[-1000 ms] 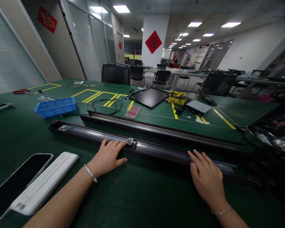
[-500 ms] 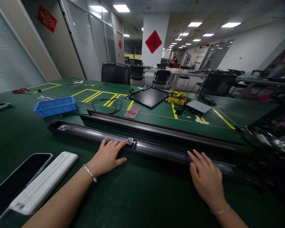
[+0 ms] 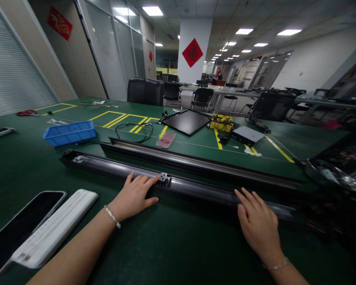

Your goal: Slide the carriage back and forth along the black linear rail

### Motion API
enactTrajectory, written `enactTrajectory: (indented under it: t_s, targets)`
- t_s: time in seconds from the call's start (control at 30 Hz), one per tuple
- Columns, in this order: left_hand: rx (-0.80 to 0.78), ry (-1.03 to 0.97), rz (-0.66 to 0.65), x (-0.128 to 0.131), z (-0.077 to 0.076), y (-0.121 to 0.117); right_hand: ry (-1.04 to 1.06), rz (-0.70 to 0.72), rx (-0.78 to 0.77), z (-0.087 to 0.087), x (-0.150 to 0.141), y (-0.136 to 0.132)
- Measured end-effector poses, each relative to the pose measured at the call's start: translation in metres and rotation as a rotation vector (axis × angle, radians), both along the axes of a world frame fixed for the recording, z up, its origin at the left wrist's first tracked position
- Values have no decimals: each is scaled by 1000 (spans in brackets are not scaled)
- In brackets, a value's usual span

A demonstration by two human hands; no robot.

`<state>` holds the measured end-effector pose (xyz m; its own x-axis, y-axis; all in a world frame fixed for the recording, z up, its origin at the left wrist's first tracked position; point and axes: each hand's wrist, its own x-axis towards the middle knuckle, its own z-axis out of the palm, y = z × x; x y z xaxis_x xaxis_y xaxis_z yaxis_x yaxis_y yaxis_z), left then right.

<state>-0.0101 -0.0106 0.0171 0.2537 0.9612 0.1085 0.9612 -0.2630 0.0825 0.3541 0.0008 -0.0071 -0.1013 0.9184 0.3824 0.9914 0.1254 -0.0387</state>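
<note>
A: Where's the black rail?

B: On the table — left hand on it, fingers spread, one right at the small block; right hand farther along, fingers slightly parted.

A: Which step?

B: Steadying it, I'd guess — shifting the block would call for bracing the rail.

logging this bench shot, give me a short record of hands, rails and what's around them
left hand: on near rail, beside its block
right hand: on near rail, right of the block
far rail: behind near rail, untouched
front left: phone beside white device
behind rails: blue bin, black panel, grey box
surface: green table
</note>
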Motion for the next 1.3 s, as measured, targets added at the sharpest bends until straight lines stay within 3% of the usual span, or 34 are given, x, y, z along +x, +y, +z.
enactTrajectory:
  t_s: [0.43, 0.9, 1.3]
  targets:
    - [-5, 0, 6, 1, -1, 0, -28, -7, -6, 0, 0, 0]
    - [120, 36, 18, 8, -7, -4, 5, 6, 3, 1, -1, -1]
    - [139, -65, 6, 12, -7, -1, 5, -11, -25, 2, -2, -1]
